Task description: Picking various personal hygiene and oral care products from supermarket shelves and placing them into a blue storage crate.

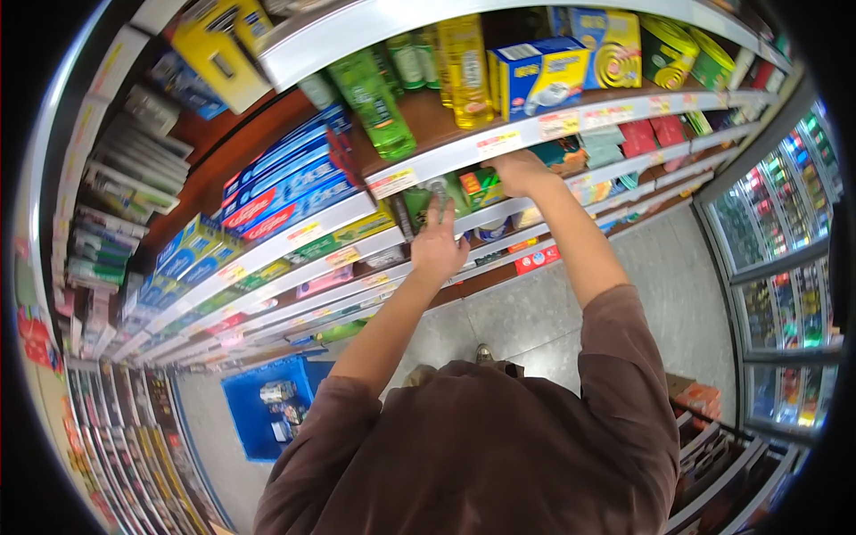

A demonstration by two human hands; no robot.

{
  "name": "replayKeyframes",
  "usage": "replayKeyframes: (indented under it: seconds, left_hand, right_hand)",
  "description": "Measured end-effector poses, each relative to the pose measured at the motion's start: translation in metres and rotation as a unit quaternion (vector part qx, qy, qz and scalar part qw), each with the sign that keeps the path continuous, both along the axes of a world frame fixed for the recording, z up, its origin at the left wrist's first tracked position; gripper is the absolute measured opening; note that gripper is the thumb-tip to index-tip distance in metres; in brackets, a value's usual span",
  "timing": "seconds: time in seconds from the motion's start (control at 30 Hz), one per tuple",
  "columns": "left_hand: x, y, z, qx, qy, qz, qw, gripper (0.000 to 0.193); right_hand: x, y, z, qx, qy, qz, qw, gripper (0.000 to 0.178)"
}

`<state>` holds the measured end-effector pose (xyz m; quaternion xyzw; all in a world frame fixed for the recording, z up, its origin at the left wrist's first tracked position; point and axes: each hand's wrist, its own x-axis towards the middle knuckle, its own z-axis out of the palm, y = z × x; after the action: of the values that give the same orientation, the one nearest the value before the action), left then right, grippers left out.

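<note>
"One small rectangular box, green with yellow and red (482,187): where is it?"

"On the shelf level just under the upper one, between your two hands, behind a white shelf rail."

"Right hand?"

"Your right hand (524,173): at the box's right side, under the upper shelf's white label rail (499,143). Fingers hidden among the goods; whether they pinch anything, you cannot be told."

"Left hand?"

"Your left hand (437,248): left of the box, palm toward the shelf. Fingers straight and reaching up, thumb standing apart; the fingertips are at a shiny, clear item (437,185), blurred, contact uncertain."

"Upper shelf?"

"Above your hands: one tall bottle of green liquid (373,102); one tall bottle of yellow liquid (467,76); one blue-and-yellow box (539,78). Leftward: stacked long blue-and-red boxes (290,183)."

"Farther out?"

"To your lower left, one blue plastic crate (238,415) with small packages inside, on the grey floor (530,308). To your right, one glass-doored cabinet (774,223) of drinks, lit."
</note>
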<state>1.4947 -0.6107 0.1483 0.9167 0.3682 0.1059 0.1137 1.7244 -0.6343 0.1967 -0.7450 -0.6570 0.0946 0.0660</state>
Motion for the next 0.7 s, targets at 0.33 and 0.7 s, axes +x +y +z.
replayKeyframes:
  seconds: [0.33, 0.7]
  left_hand:
    - [-0.138, -0.067, -0.037, -0.183, 0.022, -0.167, 0.968, 0.045]
    - [-0.314, -0.136, -0.076, -0.398, -0.05, 0.104, 0.91, 0.035]
  right_hand:
    - [-0.053, -0.081, -0.018, 0.4, 0.101, 0.019, 0.911, 0.034]
    - [-0.283, -0.192, -0.18, 0.038, 0.487, -0.08, 0.869, 0.014]
